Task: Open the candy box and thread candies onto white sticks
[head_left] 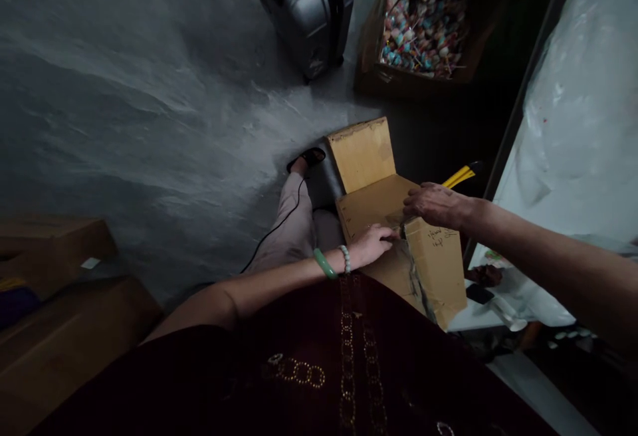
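A brown cardboard box (433, 256) rests against my lap, one flap (361, 150) standing open at its far side. My left hand (371, 243), with a green bangle and a bead bracelet on the wrist, lies on the box top with fingertips at the taped seam. My right hand (433, 205) presses flat on the top edge of the box just beyond the left fingers. Clear tape runs down the box's near side. Neither hand visibly grips anything apart from the box.
A silver suitcase (309, 4) stands on the grey floor ahead. An open carton of wrapped lollipops (423, 27) sits at the upper right. Cardboard boxes (54, 303) lie at the left. A white plastic-covered table (578, 137) is on the right.
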`<state>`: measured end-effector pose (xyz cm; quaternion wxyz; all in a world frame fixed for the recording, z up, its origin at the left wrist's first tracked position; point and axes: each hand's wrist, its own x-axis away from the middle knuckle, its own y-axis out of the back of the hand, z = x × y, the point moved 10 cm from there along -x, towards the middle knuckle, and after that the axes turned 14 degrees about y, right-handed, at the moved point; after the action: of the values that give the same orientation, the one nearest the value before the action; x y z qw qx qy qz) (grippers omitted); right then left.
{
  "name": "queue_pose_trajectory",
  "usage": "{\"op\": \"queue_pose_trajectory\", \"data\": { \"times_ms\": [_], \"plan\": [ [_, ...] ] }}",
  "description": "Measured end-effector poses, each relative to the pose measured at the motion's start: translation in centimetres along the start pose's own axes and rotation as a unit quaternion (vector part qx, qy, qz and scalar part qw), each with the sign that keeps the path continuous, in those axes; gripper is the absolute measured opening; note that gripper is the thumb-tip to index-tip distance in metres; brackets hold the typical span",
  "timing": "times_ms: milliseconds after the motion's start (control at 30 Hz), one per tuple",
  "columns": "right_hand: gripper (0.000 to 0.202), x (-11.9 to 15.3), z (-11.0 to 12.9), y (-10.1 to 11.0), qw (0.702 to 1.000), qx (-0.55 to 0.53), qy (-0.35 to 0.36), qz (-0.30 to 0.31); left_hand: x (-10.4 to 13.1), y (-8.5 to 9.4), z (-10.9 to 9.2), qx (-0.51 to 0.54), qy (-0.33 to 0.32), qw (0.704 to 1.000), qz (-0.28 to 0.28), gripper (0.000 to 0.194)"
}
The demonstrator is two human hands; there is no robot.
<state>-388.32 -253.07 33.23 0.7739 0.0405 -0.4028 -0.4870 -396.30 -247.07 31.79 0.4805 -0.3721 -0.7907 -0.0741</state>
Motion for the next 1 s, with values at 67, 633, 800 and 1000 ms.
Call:
{"op": "queue_pose_trajectory", "data": {
  "times_ms": [67,633,800,1000],
  "plan": [
    [0.020,0.0,0.3,0.3,1.000,0.013,-0.002,-0.017,-0.7,0.3,0.4,0.029,0.038,0.999,-0.005,0.028],
    [0.038,12.3,-8.0,-0.4,0.900,-0.100,-0.412,-0.103,-4.3,-1.6,-3.5,-0.145,0.019,0.989,-0.011,0.045],
    [0.037,10.7,-6.8,-1.4,0.908,-0.127,-0.386,-0.100,-3.7,-2.2,-3.3,-0.079,0.014,0.995,-0.062,0.050],
    [0.030,7.2,-6.3,-1.1,0.938,-0.149,-0.308,-0.063,-1.4,-2.7,-4.4,-0.120,0.015,0.990,-0.070,0.056]
  ]
}}
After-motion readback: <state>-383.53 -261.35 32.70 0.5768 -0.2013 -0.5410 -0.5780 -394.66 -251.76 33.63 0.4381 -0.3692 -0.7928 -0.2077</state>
